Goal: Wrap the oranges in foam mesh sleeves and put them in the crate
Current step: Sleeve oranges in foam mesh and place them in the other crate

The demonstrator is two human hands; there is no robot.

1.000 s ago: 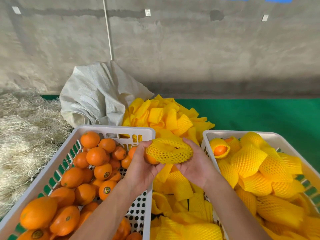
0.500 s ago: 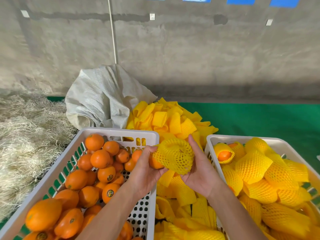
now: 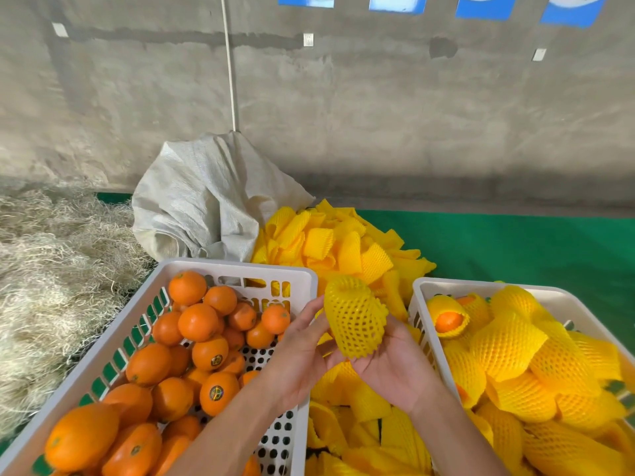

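My right hand [image 3: 395, 369] cradles yellow foam mesh-sleeved orange [image 3: 354, 317], fingers spread; left hand [image 3: 302, 352] relaxed, touching. Green floor mat [image 3: 515, 242] 2 o'clock, grey concrete wall [image 3: 378, 115] 12, straw [image 3: 51, 269] 9.

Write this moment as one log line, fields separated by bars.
step: sleeving | wrapped orange: upright between both palms | left hand: open | right hand: open, cradling | right crate: target
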